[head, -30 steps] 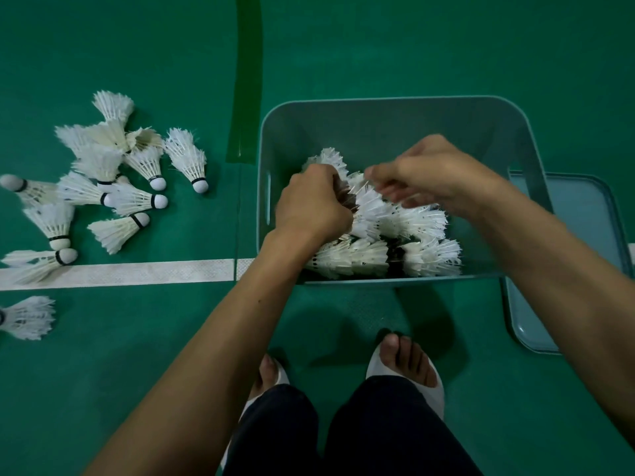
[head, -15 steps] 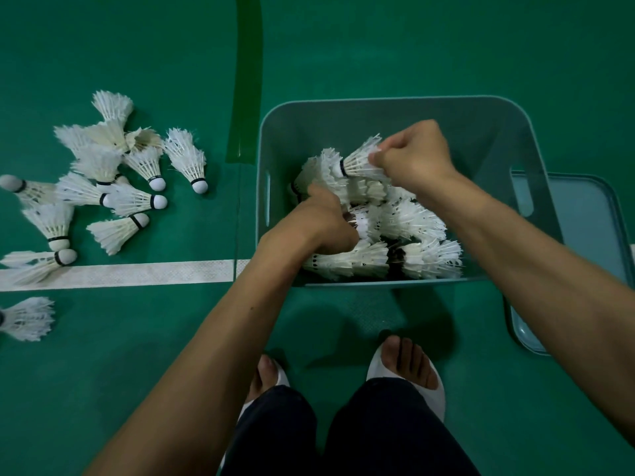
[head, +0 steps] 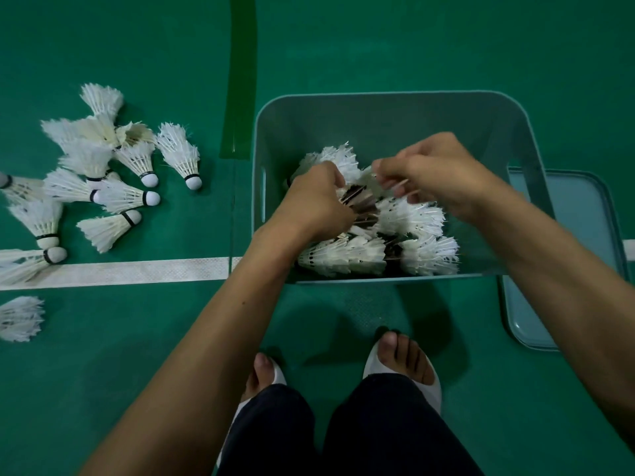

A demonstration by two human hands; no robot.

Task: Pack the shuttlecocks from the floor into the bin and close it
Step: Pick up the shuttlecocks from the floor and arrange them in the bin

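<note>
Both hands are down inside the bin (head: 395, 111), working among the shuttlecocks already packed there (head: 409, 218). The left hand (head: 314, 204) is clenched around some feathers, and the right hand (head: 436, 176) pinches a shuttlecock by its feather tips. The job looks partly done: a loose pile of shuttlecocks on the floor (head: 103, 180) still lies well to the left, some cut off by the frame edge. The lid (head: 570, 214) rests on the floor just right of the bin, half hidden by the right forearm. The bin's bottom cannot be seen.
</note>
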